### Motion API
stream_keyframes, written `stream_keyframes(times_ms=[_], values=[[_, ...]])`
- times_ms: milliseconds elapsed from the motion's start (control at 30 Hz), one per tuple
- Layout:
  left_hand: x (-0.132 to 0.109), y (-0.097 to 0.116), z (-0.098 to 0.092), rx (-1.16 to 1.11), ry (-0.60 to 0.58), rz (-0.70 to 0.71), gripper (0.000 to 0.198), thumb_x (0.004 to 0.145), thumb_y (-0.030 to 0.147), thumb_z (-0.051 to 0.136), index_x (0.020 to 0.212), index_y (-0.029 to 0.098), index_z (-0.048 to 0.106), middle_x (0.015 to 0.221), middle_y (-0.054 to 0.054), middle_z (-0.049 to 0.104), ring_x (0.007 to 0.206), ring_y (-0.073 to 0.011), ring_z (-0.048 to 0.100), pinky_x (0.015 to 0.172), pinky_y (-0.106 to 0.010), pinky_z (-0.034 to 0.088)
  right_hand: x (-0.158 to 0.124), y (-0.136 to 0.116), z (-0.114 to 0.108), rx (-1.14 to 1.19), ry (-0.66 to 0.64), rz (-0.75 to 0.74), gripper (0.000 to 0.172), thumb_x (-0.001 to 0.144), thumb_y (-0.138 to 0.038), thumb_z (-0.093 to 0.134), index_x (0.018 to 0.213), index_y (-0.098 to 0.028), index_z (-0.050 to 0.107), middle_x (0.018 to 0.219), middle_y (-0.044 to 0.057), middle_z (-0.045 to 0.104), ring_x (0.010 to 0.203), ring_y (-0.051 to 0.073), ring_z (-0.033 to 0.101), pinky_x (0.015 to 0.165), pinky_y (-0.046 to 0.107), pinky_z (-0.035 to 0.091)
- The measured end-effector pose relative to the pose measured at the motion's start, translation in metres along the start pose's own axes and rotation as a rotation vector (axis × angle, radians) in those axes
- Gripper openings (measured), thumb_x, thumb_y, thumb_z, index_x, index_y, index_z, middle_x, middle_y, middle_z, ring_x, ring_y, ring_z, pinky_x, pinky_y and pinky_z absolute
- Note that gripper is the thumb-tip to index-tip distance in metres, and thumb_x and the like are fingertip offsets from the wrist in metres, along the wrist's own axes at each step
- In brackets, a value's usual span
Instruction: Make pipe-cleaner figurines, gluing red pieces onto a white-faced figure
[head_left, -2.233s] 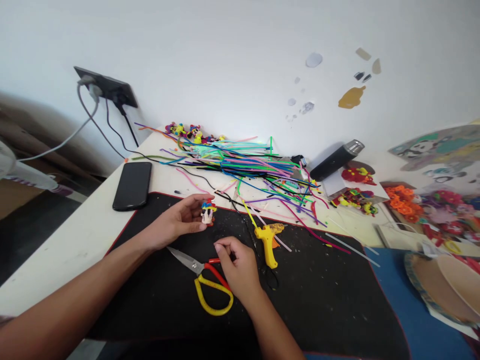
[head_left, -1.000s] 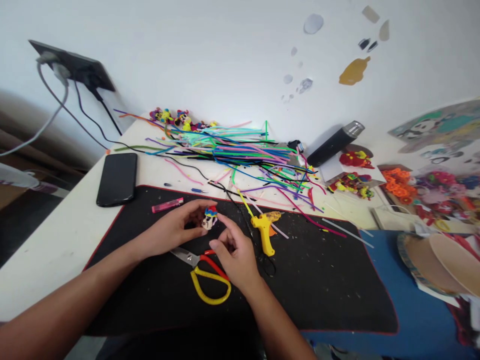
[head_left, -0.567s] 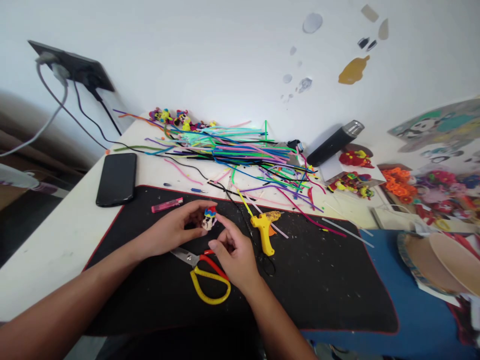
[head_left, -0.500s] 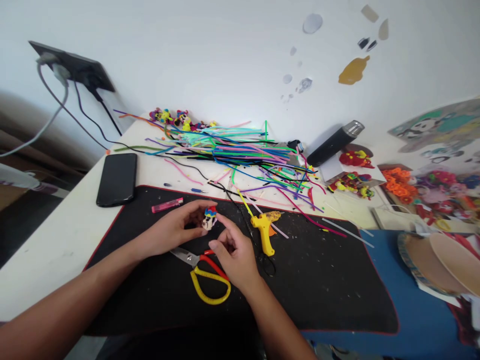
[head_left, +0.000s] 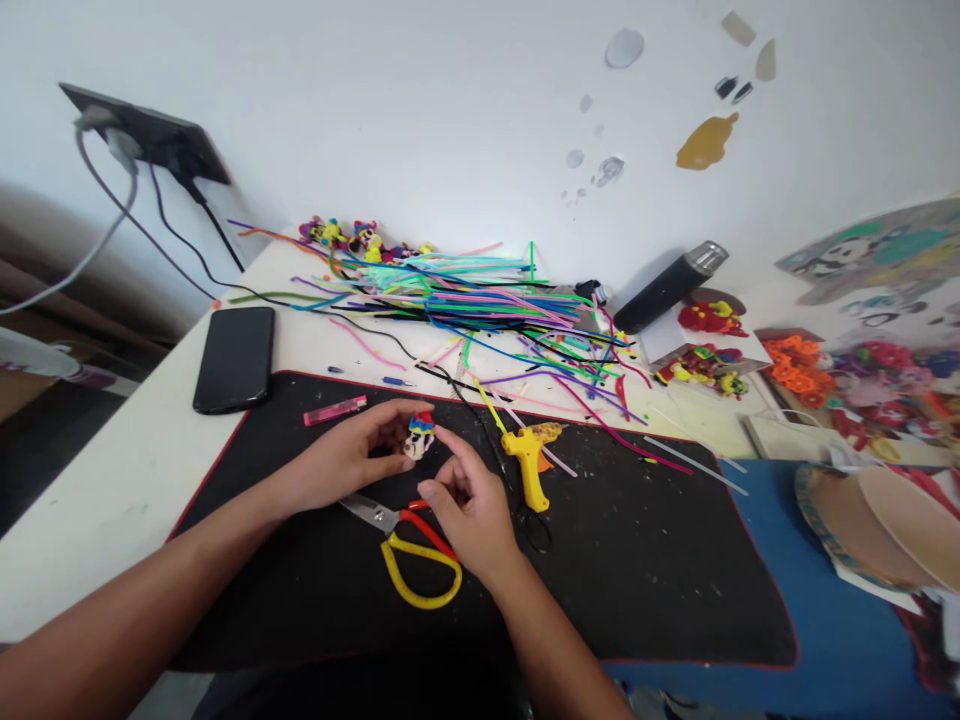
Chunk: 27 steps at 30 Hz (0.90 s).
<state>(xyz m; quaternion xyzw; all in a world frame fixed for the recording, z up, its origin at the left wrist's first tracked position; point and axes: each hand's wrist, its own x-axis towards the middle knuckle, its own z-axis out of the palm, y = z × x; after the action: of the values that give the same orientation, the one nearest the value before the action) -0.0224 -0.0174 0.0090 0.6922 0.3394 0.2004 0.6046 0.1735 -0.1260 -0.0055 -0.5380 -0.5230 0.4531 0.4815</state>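
Observation:
My left hand point(head_left: 352, 455) is closed around a small doll's head point(head_left: 418, 440) with a pale face and a red, blue and yellow hat. The face points toward me. My right hand point(head_left: 469, 505) has its index finger stretched to the right side of the doll's head, seemingly touching it. Its thumb stands apart and the other fingers curl in, gripping nothing. Under both hands lie scissors point(head_left: 422, 572) with one yellow and one red handle, the red one partly covered by my right hand. A yellow glue gun point(head_left: 531, 465) rests just right of that hand.
A black mat point(head_left: 637, 570) covers much of the white table. A pink cutter point(head_left: 334, 410) and a black phone point(head_left: 234, 358) lie at the left. Behind are many coloured pipe cleaners point(head_left: 480, 300), small finished dolls point(head_left: 365, 240) and a black flask point(head_left: 667, 288). A bowl point(head_left: 832, 540) stands far right.
Hardly anything differs. The doll's head has shifted very slightly in my left hand, and my right hand stays in place.

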Motion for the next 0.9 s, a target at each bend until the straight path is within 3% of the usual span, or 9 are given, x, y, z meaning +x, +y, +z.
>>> stream_keyframes(times_ms=[167, 567, 767, 900], values=[[0.000, 0.001, 0.000, -0.002, -0.016, -0.013, 0.061, 0.092, 0.033, 0.071, 0.150, 0.027, 0.052, 0.111, -0.003, 0.065, 0.095, -0.0211, 0.063, 0.083, -0.036, 0.053, 0.001, -0.001, 0.000, -0.001, -0.003, 0.007, 0.058, 0.095, -0.037, 0.073, 0.151, -0.024, 0.060, 0.072, -0.006, 0.057, 0.061, 0.012, 0.051, 0.059, 0.024, 0.042], [-0.001, 0.008, -0.003, 0.068, 0.008, 0.018, 0.059, 0.094, 0.037, 0.070, 0.149, 0.026, 0.054, 0.102, -0.002, 0.066, 0.091, -0.0211, 0.065, 0.082, -0.036, 0.056, 0.000, -0.003, 0.000, -0.033, 0.001, 0.017, 0.058, 0.095, -0.037, 0.073, 0.150, -0.022, 0.061, 0.073, -0.006, 0.058, 0.061, 0.012, 0.051, 0.060, 0.025, 0.044], [0.001, 0.010, -0.025, 0.262, 0.212, -0.010, 0.066, 0.091, 0.049, 0.071, 0.150, 0.024, 0.055, 0.123, -0.008, 0.071, 0.101, -0.0272, 0.068, 0.095, -0.044, 0.056, -0.001, -0.003, 0.000, -0.001, 0.044, 0.004, 0.053, 0.096, -0.033, 0.072, 0.146, -0.019, 0.064, 0.071, -0.006, 0.056, 0.061, 0.012, 0.050, 0.063, 0.025, 0.045], [0.005, 0.005, -0.031, 0.452, 0.257, 0.036, 0.063, 0.093, 0.048, 0.064, 0.149, 0.020, 0.055, 0.138, -0.013, 0.067, 0.115, -0.0319, 0.066, 0.105, -0.049, 0.053, -0.001, -0.001, 0.001, -0.024, 0.048, -0.003, 0.043, 0.096, -0.035, 0.071, 0.136, -0.020, 0.071, 0.069, -0.007, 0.052, 0.060, 0.012, 0.048, 0.063, 0.025, 0.044]])
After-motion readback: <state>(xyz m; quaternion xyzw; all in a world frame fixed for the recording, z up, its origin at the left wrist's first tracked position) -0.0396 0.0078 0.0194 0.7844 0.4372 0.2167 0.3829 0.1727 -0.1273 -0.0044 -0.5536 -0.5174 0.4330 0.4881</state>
